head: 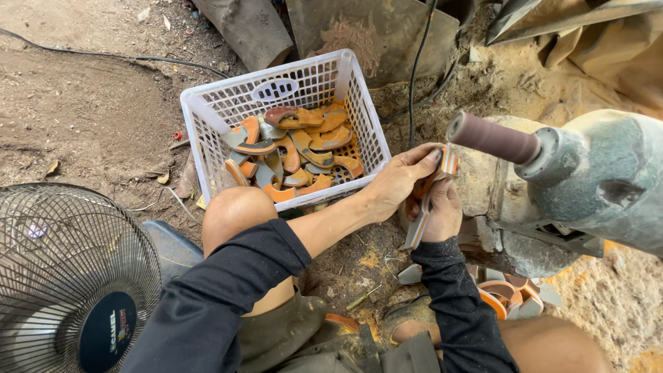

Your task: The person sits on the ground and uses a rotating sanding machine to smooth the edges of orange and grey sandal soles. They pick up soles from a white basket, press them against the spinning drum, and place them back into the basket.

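Note:
My left hand (399, 181) and my right hand (442, 211) both grip one curved orange-and-grey piece (423, 214), held edge-on just left of and below the brown sanding drum (492, 138) of a grey-green motor (594, 179). The piece's top end (449, 162) sits close to the drum; I cannot tell if they touch. A white plastic basket (207, 131) behind my left knee holds several similar orange-and-grey pieces (297, 155).
A floor fan (65, 276) stands at lower left. More curved pieces (511, 293) lie on the ground under the motor. Black cables (414, 76) run over dusty ground. Sawdust is piled at right; a metal sheet (387, 34) and wood lean behind the basket.

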